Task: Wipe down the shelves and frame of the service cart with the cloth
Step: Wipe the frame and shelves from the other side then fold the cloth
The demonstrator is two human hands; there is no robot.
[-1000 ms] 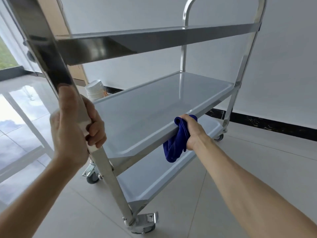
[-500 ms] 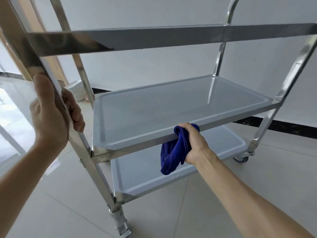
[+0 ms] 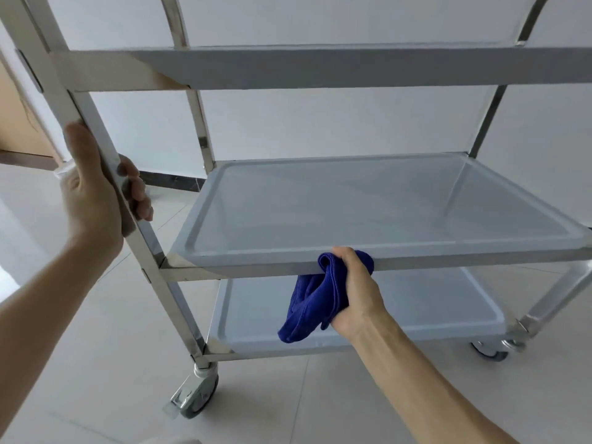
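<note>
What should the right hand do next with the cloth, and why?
Probably slide the blue cloth rightward along the middle shelf's front edge: the right hand presses it there, the left hand grips the post, and edge remains ahead.

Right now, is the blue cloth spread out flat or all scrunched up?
Scrunched up. The blue cloth is bunched in the right hand against the middle shelf's front edge, folds hanging below.

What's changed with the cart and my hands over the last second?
The view swung round the cart, so its long side now faces you. The left hand still grips the upright post, and the right hand still holds the blue cloth against the middle shelf's front edge.
</note>
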